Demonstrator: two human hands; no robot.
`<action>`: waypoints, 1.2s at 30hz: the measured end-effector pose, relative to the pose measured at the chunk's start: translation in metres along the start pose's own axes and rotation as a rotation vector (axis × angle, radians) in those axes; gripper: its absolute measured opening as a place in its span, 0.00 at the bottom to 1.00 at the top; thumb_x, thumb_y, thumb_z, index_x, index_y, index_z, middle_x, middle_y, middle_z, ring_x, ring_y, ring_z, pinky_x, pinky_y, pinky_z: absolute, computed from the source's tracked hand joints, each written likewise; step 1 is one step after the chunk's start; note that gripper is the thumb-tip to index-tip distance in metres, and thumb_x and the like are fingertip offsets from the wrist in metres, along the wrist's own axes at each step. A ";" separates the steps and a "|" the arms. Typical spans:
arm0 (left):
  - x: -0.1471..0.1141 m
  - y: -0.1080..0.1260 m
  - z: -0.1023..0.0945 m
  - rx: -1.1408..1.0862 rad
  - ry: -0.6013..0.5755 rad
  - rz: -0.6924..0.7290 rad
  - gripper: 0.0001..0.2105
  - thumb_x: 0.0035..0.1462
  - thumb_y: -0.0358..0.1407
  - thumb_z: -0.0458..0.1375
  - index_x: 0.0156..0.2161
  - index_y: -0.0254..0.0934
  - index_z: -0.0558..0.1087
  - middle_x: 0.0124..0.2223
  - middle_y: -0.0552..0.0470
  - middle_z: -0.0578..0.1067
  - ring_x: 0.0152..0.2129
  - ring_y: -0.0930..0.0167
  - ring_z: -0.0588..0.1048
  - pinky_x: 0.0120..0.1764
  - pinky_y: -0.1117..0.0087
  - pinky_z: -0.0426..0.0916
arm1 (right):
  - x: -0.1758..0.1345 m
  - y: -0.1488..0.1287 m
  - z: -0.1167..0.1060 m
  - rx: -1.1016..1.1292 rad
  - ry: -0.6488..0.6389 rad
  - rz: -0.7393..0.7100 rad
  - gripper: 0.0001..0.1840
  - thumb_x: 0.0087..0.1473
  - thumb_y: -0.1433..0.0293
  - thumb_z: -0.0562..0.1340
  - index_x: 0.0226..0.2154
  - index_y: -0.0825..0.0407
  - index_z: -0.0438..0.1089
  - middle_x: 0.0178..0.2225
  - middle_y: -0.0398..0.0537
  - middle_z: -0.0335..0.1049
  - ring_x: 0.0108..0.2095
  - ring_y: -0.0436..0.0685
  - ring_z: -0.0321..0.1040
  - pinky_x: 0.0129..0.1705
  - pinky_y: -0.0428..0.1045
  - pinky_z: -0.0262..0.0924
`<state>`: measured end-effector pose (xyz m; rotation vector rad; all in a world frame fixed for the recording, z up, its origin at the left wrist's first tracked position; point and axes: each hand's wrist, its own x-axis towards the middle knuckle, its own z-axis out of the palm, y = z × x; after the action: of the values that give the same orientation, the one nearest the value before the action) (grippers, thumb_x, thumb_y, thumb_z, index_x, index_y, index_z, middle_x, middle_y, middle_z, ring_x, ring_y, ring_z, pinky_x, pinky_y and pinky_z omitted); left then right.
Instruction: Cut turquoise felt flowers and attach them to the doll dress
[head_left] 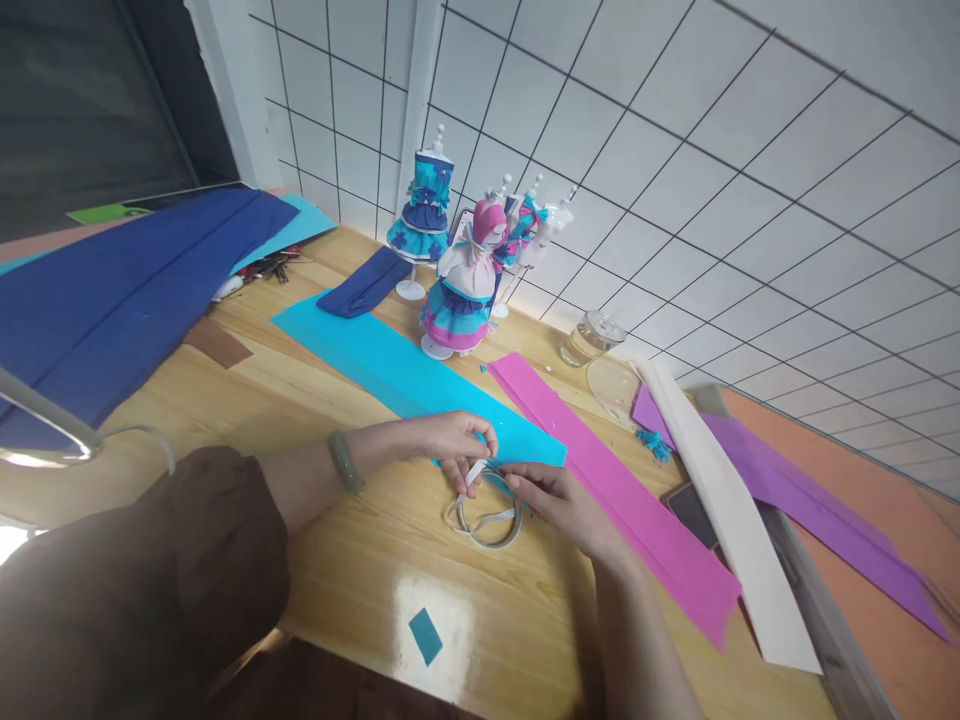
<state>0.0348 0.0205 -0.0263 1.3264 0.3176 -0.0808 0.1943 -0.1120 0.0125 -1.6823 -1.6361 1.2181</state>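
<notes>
My left hand (461, 445), with a bracelet on its wrist, is closed on a narrow white strip (477, 471) that looks like tape or ribbon. A thin ring-shaped roll (491, 543) hangs just below, with a loose loop of the same pale strip about it. At the roll's upper edge, my right hand (559, 500) pinches with thumb and fingers; its fingertips partly hide the grip. Just behind the hands lies a bright blue fabric strip (405, 370). A pink fabric strip (622, 500) runs along the right side, beyond my right hand.
Small dress forms in doll clothes (456, 290) stand at the back by the tiled wall, near a glass jar (591, 338). Dark blue cloth (127, 290) covers the left. White (731, 510) and purple strips (810, 500) lie right. A teal fabric piece (426, 637) lies in front.
</notes>
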 end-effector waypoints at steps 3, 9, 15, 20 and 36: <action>0.001 -0.002 -0.001 0.011 -0.029 0.000 0.11 0.51 0.41 0.53 0.37 0.37 0.62 0.23 0.52 0.73 0.21 0.68 0.75 0.26 0.68 0.70 | 0.002 0.000 0.004 0.012 -0.002 0.003 0.21 0.54 0.58 0.54 0.43 0.55 0.70 0.30 0.45 0.67 0.27 0.50 0.57 0.28 0.45 0.51; 0.001 0.002 0.000 -0.035 -0.013 -0.051 0.13 0.50 0.41 0.54 0.39 0.38 0.60 0.21 0.55 0.71 0.21 0.69 0.75 0.26 0.67 0.70 | 0.002 0.000 0.004 0.003 0.006 -0.003 0.22 0.54 0.58 0.54 0.45 0.54 0.69 0.35 0.47 0.70 0.31 0.53 0.61 0.32 0.47 0.55; -0.002 0.004 0.001 -0.095 0.005 -0.036 0.17 0.51 0.45 0.52 0.42 0.38 0.60 0.24 0.54 0.71 0.21 0.68 0.75 0.28 0.64 0.71 | 0.001 0.003 0.001 -0.014 0.028 0.022 0.23 0.52 0.57 0.55 0.44 0.54 0.69 0.35 0.48 0.71 0.32 0.55 0.63 0.33 0.48 0.58; -0.002 0.004 0.000 -0.125 -0.010 -0.027 0.14 0.51 0.43 0.51 0.40 0.36 0.62 0.26 0.51 0.73 0.22 0.68 0.75 0.31 0.62 0.71 | 0.001 0.002 0.000 0.006 0.041 0.027 0.23 0.52 0.57 0.55 0.45 0.53 0.69 0.39 0.49 0.71 0.37 0.58 0.64 0.37 0.50 0.58; 0.003 -0.006 -0.005 -0.105 -0.064 0.001 0.12 0.43 0.30 0.56 0.36 0.34 0.64 0.28 0.50 0.75 0.26 0.68 0.76 0.33 0.63 0.71 | -0.001 0.003 -0.001 0.030 0.086 0.008 0.22 0.51 0.57 0.56 0.42 0.55 0.70 0.32 0.46 0.69 0.29 0.52 0.60 0.31 0.46 0.55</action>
<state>0.0352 0.0242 -0.0340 1.2170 0.2630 -0.1044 0.1964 -0.1127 0.0107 -1.7000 -1.5537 1.1521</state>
